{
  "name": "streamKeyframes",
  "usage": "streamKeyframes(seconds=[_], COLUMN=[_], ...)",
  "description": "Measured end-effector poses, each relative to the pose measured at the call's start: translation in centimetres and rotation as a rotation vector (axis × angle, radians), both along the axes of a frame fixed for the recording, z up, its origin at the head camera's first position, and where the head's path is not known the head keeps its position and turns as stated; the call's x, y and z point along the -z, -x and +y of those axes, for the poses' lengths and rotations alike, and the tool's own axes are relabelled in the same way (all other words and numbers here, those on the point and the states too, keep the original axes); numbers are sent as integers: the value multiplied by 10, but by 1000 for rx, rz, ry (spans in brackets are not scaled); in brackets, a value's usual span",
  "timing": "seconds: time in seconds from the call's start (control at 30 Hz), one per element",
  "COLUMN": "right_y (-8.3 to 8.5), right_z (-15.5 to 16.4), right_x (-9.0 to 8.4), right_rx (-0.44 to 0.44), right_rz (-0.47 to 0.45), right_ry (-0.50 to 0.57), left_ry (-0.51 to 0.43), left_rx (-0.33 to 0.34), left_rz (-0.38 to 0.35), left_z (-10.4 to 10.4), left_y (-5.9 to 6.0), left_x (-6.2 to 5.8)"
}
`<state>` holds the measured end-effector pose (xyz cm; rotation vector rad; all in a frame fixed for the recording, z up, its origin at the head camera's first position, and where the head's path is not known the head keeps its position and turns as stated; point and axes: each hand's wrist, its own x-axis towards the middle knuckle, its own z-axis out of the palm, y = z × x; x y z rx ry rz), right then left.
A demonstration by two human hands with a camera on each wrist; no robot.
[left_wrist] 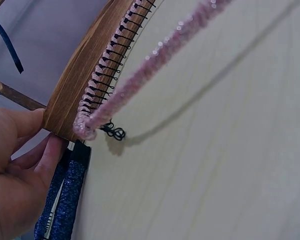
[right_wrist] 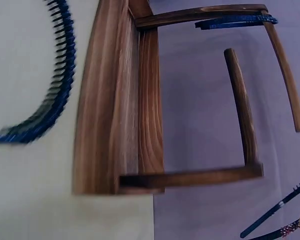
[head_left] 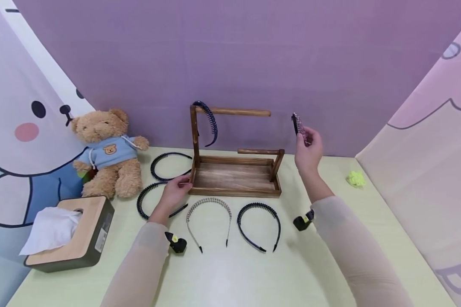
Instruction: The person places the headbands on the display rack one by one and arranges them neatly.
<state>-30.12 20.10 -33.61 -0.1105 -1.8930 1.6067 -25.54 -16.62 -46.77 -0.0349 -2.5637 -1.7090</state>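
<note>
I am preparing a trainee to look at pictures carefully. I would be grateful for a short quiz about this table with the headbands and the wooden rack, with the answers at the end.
1. Which thing does the left hand grip?
A) the tissue box
B) the wooden rack
C) the teddy bear

2. True or false: a headband hangs from the lower bar of the wooden rack.

3. What does the right hand hold?

Key:
1. B.
2. False: the hanging headband is on the upper bar.
3. Another headband, held up beside the wooden rack.
</note>
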Motion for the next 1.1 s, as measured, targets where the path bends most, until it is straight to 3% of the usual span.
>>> streamKeyframes(seconds=[0.23, 0.6, 0.83, 1.1], right_y=[19, 41, 41, 16], right_z=[-35, -72, -92, -124], right_x=[-3, 8, 10, -14], right_rx=[-42, -108, -202, -288], right_rz=[68, 127, 95, -11], right_ry=[-14, 12, 148, 174], left_ry=[6, 3, 11, 10], left_rx=[-11, -15, -16, -17], left_rz=[-15, -13, -11, -24], left_z=[1, 1, 1, 1], left_y=[-1, -2, -2, 0], left_x=[0, -3, -2, -2])
